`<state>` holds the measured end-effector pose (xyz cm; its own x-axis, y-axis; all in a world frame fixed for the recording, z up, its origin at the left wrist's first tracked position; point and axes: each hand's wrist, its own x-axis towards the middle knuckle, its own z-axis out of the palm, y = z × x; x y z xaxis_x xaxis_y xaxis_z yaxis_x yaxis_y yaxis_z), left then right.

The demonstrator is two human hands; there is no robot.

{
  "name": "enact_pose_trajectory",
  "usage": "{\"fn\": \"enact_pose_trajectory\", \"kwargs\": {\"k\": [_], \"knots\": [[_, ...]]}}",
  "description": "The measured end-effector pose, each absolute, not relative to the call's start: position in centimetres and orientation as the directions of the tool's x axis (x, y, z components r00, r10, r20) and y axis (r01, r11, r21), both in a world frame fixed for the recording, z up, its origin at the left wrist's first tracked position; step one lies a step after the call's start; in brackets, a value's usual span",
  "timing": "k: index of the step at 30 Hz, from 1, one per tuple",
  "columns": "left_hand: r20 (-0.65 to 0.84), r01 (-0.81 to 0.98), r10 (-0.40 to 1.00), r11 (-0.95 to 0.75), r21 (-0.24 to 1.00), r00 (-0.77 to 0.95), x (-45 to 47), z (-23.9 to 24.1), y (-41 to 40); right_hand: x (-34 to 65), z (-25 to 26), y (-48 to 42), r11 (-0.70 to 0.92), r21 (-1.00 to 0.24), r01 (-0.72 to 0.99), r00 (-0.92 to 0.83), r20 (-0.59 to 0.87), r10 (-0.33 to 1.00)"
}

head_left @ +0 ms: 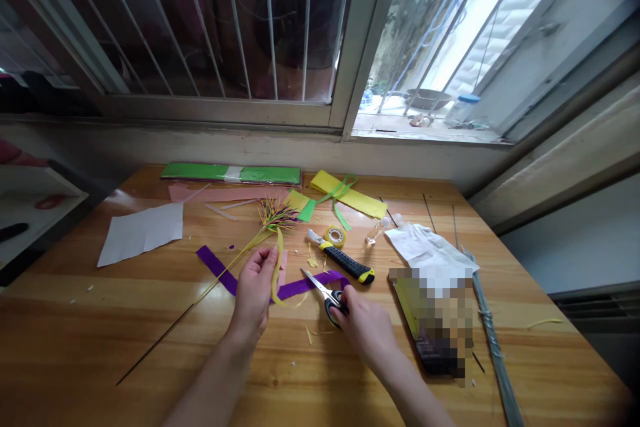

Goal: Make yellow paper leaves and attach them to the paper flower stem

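My left hand (254, 283) pinches a narrow yellow paper strip (277, 265) that hangs in a curve beside the fingers. My right hand (364, 323) is closed on the black handles of a pair of scissors (320, 290), whose blades point up and left and lie low over the wooden table (100, 327). A purple paper strip (220, 269) lies under both hands. A thin wire stem with a yellow and purple fringed tip (274, 213) runs diagonally past my left hand.
A utility knife (345, 263), a tape roll (335, 235), a small clear bottle (374, 231), green (230, 173), yellow (350, 193), pink and white (140, 230) paper sheets lie behind. A blurred flat object (435, 320) and wrapped wires (493, 333) sit at the right.
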<state>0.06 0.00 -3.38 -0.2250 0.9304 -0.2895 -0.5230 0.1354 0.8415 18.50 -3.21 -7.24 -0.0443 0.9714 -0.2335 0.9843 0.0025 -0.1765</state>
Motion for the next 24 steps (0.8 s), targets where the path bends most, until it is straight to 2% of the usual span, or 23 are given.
{"fn": "enact_pose_trajectory", "kwargs": {"k": [6,8,11,14,18,22,24], "knots": [[-0.346,-0.717,0.937,0.268,0.644,0.04,-1.1,-1.9,-0.2,18.4,-7.6,-3.3,0.095,-0.212,0.973,-0.126,-0.14,0.982],[-0.302,-0.85,0.95,0.221,0.477,0.078,-1.6,-1.9,-0.6,18.4,-7.8,-3.3,0.098,-0.196,0.976,-0.124,-0.121,0.985],[-0.19,-0.988,0.981,0.074,0.139,0.047,-2.6,-2.1,-1.0,18.5,-8.0,-3.2,0.098,-0.192,0.976,-0.119,-0.099,0.988],[-0.121,-1.0,0.993,0.008,-0.026,0.011,-3.9,-2.2,-1.1,18.5,-8.3,-3.3,0.112,-0.201,0.973,-0.13,-0.078,0.988],[-0.118,-0.995,0.989,0.087,-0.048,0.092,-5.3,-2.4,-1.0,18.5,-8.5,-3.4,0.137,-0.209,0.968,-0.154,-0.07,0.986],[-0.164,-0.991,0.978,0.135,0.02,0.13,-4.8,-3.3,-0.7,18.7,-7.8,-3.3,0.121,-0.221,0.968,-0.139,-0.067,0.988],[-0.208,-0.987,0.971,0.135,0.09,0.114,-3.9,-3.9,-0.4,18.6,-7.0,-3.3,0.111,-0.271,0.956,-0.131,-0.056,0.99]]}}
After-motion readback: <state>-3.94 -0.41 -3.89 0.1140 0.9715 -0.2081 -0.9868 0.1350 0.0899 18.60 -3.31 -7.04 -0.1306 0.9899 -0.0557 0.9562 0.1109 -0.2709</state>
